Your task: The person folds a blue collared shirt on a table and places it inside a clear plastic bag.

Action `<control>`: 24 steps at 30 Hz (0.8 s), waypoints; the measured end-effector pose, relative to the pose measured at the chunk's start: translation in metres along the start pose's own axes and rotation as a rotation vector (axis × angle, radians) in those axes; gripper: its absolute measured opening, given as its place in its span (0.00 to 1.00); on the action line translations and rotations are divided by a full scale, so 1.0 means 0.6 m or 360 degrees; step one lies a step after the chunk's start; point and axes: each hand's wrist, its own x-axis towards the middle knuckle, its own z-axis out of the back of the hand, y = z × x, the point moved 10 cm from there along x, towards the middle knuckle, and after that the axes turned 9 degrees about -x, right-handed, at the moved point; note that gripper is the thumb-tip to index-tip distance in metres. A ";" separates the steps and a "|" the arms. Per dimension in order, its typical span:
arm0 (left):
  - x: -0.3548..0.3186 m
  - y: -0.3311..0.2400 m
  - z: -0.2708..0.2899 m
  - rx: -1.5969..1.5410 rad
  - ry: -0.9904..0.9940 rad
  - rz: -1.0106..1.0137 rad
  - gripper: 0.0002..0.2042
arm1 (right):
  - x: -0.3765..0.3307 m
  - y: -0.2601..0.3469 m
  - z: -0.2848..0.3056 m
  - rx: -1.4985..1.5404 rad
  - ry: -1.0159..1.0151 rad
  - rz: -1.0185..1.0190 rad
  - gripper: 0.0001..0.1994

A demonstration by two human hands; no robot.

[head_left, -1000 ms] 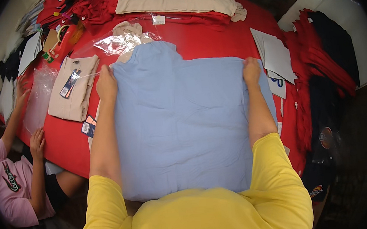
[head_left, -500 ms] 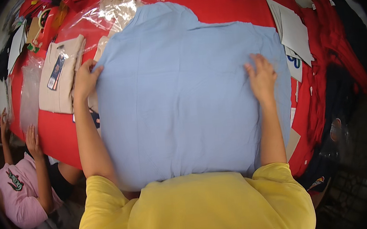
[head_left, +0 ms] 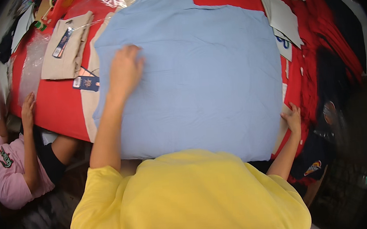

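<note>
A light blue cloth garment [head_left: 198, 82] lies spread flat in front of me, with small wrinkles across it. My left hand [head_left: 125, 72] is over its upper left part, fingers loosely bent and slightly blurred, holding nothing that I can see. Beside the garment's lower right edge, my right hand [head_left: 293, 119] has its fingers apart, at the edge of a beige card [head_left: 281, 133]. Whether it touches the card is unclear. From under the blue garment's left side a beige garment [head_left: 89, 106] sticks out, with a dark blue tag [head_left: 86, 83] on it.
A folded beige garment [head_left: 65, 59] and clear plastic bags [head_left: 33, 69] lie on the red-covered table [head_left: 62, 113]. White sheets [head_left: 279, 17] are at the right, near red garments [head_left: 332, 34]. A co-worker in a pink shirt [head_left: 14, 170] sits at the left edge.
My left hand has left the garment's left edge and moved inward over it. My right hand has come off the garment, down and right to the beige card. The view has shifted slightly.
</note>
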 end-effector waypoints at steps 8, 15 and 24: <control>-0.083 -0.075 -0.095 0.0379 0.0137 -0.0226 0.34 | 0.011 -0.130 -0.022 0.0385 0.0316 -0.0006 0.18; -0.167 -0.185 -0.136 0.0228 0.0173 -0.0273 0.32 | -0.032 -0.276 0.239 0.0044 0.0170 -0.0032 0.07; -0.218 -0.180 -0.069 0.0012 -0.0002 -0.0100 0.26 | -0.226 0.216 0.525 0.0112 -0.1000 0.0425 0.14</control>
